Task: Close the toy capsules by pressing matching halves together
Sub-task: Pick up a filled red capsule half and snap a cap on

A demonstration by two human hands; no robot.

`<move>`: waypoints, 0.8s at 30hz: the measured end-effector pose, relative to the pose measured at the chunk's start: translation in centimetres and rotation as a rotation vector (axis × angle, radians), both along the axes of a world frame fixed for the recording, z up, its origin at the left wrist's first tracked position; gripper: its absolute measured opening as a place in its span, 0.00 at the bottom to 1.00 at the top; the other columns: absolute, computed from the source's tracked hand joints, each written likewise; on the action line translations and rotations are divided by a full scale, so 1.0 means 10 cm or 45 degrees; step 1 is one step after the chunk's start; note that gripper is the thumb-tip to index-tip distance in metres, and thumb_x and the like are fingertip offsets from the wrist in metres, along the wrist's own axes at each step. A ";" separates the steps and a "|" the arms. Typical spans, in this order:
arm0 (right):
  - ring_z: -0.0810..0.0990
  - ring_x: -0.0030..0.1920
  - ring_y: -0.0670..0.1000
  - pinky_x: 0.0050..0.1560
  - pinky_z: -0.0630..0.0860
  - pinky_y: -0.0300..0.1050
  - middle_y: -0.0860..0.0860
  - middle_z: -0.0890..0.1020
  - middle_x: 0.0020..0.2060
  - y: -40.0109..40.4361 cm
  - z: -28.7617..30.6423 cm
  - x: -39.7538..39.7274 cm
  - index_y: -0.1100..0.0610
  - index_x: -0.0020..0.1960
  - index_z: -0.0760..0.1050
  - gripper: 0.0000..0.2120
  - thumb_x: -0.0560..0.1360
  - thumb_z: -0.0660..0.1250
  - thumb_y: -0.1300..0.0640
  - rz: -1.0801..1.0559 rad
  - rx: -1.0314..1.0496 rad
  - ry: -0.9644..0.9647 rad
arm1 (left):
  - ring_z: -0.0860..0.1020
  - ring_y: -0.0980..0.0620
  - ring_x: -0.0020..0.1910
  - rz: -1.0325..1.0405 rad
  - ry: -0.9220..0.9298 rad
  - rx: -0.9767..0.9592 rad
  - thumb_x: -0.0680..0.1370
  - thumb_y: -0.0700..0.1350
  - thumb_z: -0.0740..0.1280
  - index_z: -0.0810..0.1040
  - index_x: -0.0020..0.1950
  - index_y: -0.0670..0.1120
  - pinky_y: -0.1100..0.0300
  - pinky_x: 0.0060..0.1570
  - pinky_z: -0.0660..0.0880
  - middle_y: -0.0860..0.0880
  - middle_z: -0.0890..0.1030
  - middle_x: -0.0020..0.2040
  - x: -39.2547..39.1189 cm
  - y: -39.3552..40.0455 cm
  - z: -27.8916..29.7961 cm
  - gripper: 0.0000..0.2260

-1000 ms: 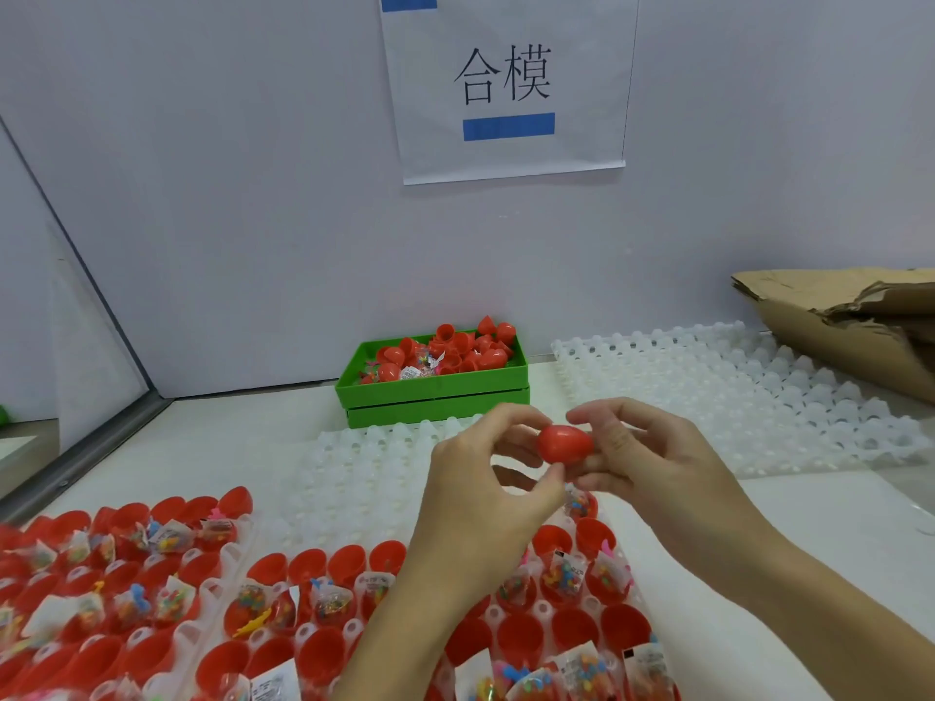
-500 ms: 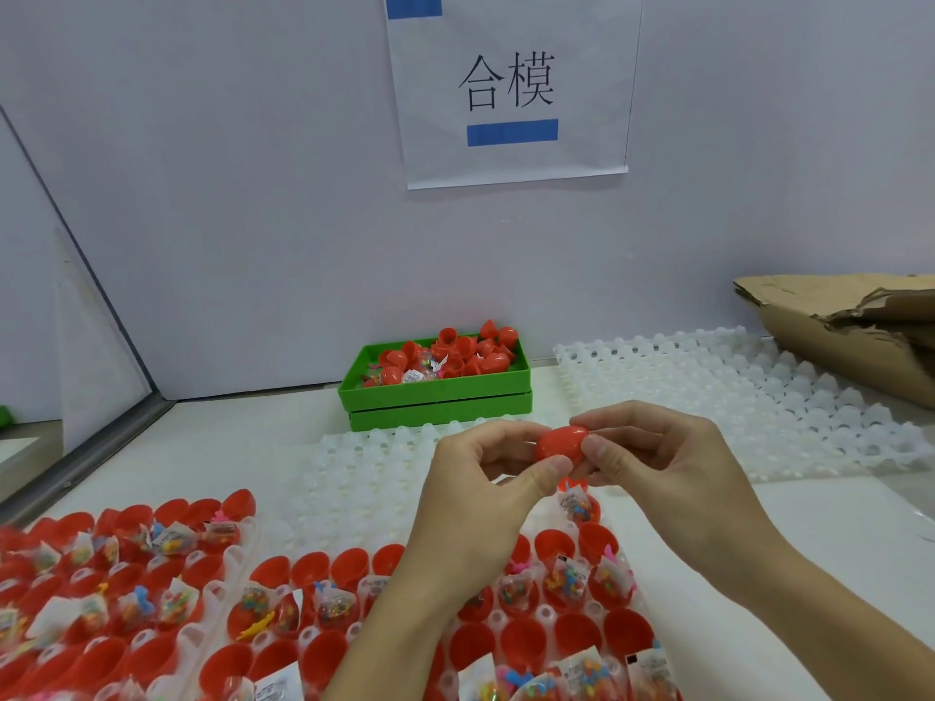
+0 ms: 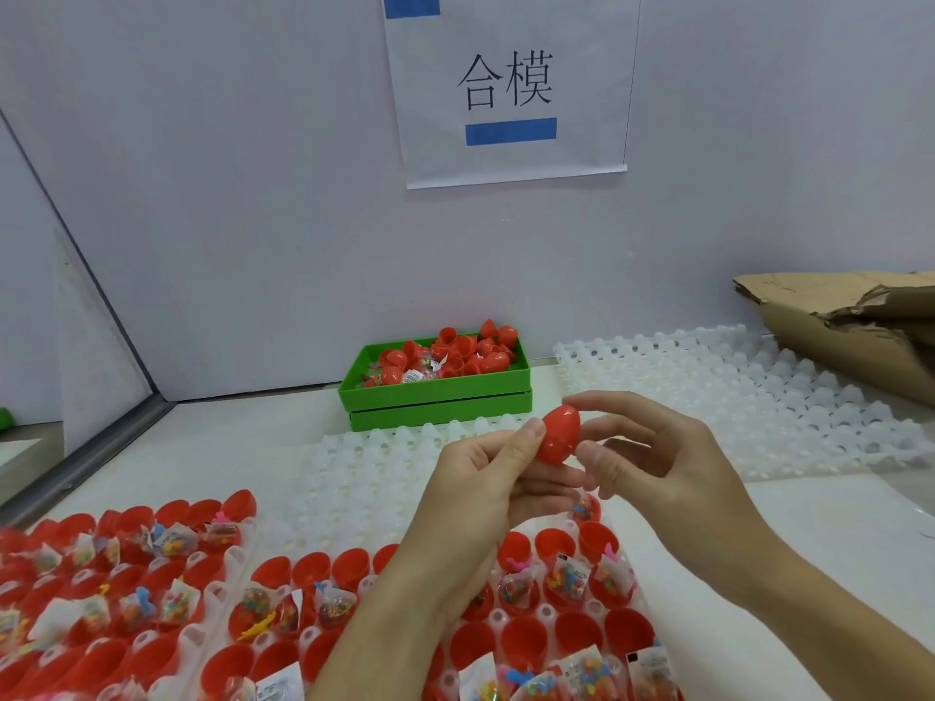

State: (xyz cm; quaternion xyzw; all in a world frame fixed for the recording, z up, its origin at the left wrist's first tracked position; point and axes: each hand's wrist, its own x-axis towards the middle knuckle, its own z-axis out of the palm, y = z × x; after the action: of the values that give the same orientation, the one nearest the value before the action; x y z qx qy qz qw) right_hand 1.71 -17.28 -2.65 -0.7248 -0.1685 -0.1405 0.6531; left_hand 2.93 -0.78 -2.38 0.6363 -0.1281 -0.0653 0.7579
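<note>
Head view: one red capsule (image 3: pixel 559 435) looks closed, seam line visible, held mid-air at centre. Many open halves (image 3: pixel 523 637) with toy bags wait in trays at 6 and 8 o'clock; green bin (image 3: pixel 435 397) at 12 holds loose ones. Left hand (image 3: pixel 485 488) pinches the capsule, thumb on top. Right hand (image 3: pixel 652 462) pinches its other end, remaining fingers loose.

1. I see a white paper sign (image 3: pixel 508 88) on the wall, printed with two black characters above a blue bar.
2. Torn brown cardboard (image 3: pixel 855 326) lies at the far right of the white worktop (image 3: pixel 830 528).
3. A grey partition panel (image 3: pixel 30 296) stands at my left, with a small green object (image 3: pixel 4 418) just beyond its edge.
</note>
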 end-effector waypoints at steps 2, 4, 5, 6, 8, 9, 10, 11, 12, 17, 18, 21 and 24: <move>0.81 0.35 0.48 0.36 0.78 0.37 0.51 0.83 0.41 0.01 0.00 -0.01 0.47 0.54 0.81 0.15 0.72 0.73 0.63 -0.035 -0.058 -0.033 | 0.85 0.48 0.39 -0.017 0.005 -0.006 0.74 0.56 0.65 0.87 0.44 0.45 0.63 0.38 0.80 0.40 0.86 0.42 0.00 0.01 0.01 0.16; 0.81 0.35 0.47 0.35 0.77 0.36 0.51 0.83 0.40 0.01 0.00 0.00 0.49 0.51 0.82 0.14 0.71 0.74 0.64 -0.069 -0.060 -0.038 | 0.85 0.48 0.39 -0.007 -0.018 0.036 0.74 0.57 0.65 0.87 0.44 0.44 0.63 0.37 0.80 0.41 0.86 0.41 -0.01 0.00 0.01 0.18; 0.81 0.36 0.48 0.35 0.77 0.36 0.51 0.83 0.40 0.01 0.00 0.00 0.49 0.50 0.82 0.13 0.70 0.75 0.64 -0.077 -0.050 -0.034 | 0.85 0.48 0.39 0.028 -0.056 0.079 0.75 0.57 0.64 0.86 0.46 0.44 0.62 0.37 0.80 0.42 0.86 0.41 -0.02 -0.02 0.01 0.19; 0.82 0.36 0.48 0.35 0.77 0.36 0.51 0.84 0.40 0.00 0.00 0.00 0.50 0.49 0.82 0.12 0.70 0.75 0.64 -0.087 -0.042 -0.028 | 0.85 0.49 0.40 0.085 -0.117 0.138 0.75 0.57 0.64 0.85 0.49 0.45 0.62 0.37 0.80 0.45 0.86 0.41 -0.02 -0.04 0.00 0.19; 0.83 0.38 0.50 0.35 0.77 0.35 0.51 0.85 0.40 -0.01 0.00 0.01 0.50 0.48 0.82 0.10 0.69 0.75 0.61 -0.117 -0.023 -0.014 | 0.85 0.52 0.45 0.231 -0.302 0.276 0.75 0.56 0.66 0.81 0.58 0.50 0.60 0.40 0.81 0.51 0.86 0.45 -0.04 -0.05 -0.02 0.16; 0.84 0.38 0.50 0.36 0.78 0.36 0.50 0.85 0.40 -0.01 0.01 0.01 0.50 0.48 0.82 0.10 0.68 0.75 0.58 -0.133 -0.010 -0.002 | 0.84 0.54 0.48 0.277 -0.396 0.334 0.76 0.54 0.68 0.80 0.59 0.53 0.57 0.42 0.82 0.53 0.86 0.47 -0.04 -0.05 -0.03 0.13; 0.84 0.39 0.49 0.36 0.78 0.36 0.49 0.86 0.40 -0.01 0.01 0.01 0.50 0.49 0.82 0.11 0.67 0.75 0.54 -0.146 0.000 0.012 | 0.83 0.55 0.50 0.294 -0.464 0.375 0.76 0.51 0.71 0.80 0.58 0.55 0.56 0.44 0.82 0.55 0.85 0.48 -0.04 -0.05 -0.03 0.11; 0.84 0.39 0.49 0.37 0.78 0.36 0.49 0.86 0.40 -0.01 0.01 0.01 0.50 0.49 0.82 0.13 0.65 0.74 0.51 -0.155 0.003 0.025 | 0.83 0.57 0.50 0.300 -0.513 0.406 0.76 0.47 0.73 0.81 0.57 0.56 0.56 0.45 0.82 0.57 0.85 0.48 -0.05 -0.05 -0.03 0.11; 0.84 0.39 0.48 0.37 0.78 0.36 0.49 0.86 0.40 -0.01 0.01 0.01 0.50 0.49 0.82 0.14 0.64 0.73 0.50 -0.153 0.007 0.035 | 0.83 0.58 0.50 0.310 -0.550 0.425 0.75 0.44 0.74 0.81 0.57 0.57 0.58 0.45 0.82 0.59 0.85 0.48 -0.05 -0.04 -0.03 0.12; 0.85 0.36 0.46 0.34 0.77 0.32 0.47 0.86 0.38 0.00 0.01 0.02 0.51 0.49 0.81 0.14 0.65 0.72 0.50 -0.118 0.055 0.052 | 0.83 0.61 0.47 0.366 -0.628 0.454 0.75 0.44 0.74 0.81 0.56 0.57 0.66 0.43 0.80 0.60 0.85 0.46 -0.06 -0.04 -0.04 0.12; 0.85 0.35 0.46 0.34 0.77 0.32 0.47 0.86 0.38 0.00 0.00 0.03 0.51 0.49 0.81 0.14 0.65 0.72 0.50 -0.118 0.057 0.057 | 0.83 0.61 0.47 0.371 -0.635 0.466 0.75 0.44 0.74 0.81 0.56 0.56 0.65 0.44 0.81 0.60 0.85 0.46 -0.06 -0.05 -0.04 0.12; 0.85 0.35 0.48 0.33 0.78 0.34 0.49 0.86 0.37 0.00 0.00 0.03 0.53 0.49 0.80 0.14 0.65 0.72 0.49 -0.107 0.072 0.074 | 0.83 0.59 0.47 0.378 -0.633 0.494 0.76 0.47 0.73 0.81 0.56 0.56 0.59 0.46 0.82 0.60 0.85 0.46 -0.07 -0.05 -0.04 0.10; 0.84 0.35 0.50 0.34 0.79 0.39 0.52 0.86 0.37 -0.02 -0.01 0.03 0.55 0.48 0.81 0.15 0.66 0.70 0.47 -0.075 0.099 0.087 | 0.83 0.57 0.47 0.360 -0.617 0.474 0.77 0.47 0.71 0.81 0.56 0.56 0.56 0.46 0.82 0.58 0.85 0.46 -0.06 -0.04 -0.03 0.09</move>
State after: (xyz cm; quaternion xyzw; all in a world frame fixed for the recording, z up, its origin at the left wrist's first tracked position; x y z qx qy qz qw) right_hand 2.05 -17.44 -2.75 -0.7078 -0.1192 -0.1414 0.6818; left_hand 2.29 -1.22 -2.70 0.7723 -0.2010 0.1716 0.5778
